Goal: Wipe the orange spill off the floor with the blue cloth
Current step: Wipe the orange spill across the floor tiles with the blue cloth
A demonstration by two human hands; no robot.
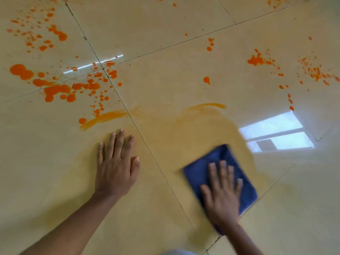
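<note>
A folded blue cloth (200, 173) lies flat on the cream tiled floor (165, 74) at the lower right. My right hand (221, 194) presses down on it with the fingers spread, and it looks blurred. My left hand (116, 162) rests flat on the floor to the left, fingers apart, holding nothing. Orange spill (57, 90) in thick blobs and drops covers the floor at the left, beyond my left hand. A yellowish smeared film (184, 137) with two orange arcs at its far edge spreads between and beyond my hands.
More orange splatter (255, 60) dots the floor at the right and far right (316, 72), and at the upper left (55, 32). A bright window reflection (276, 133) shines on the tile right of the cloth. Dark grout lines cross the floor.
</note>
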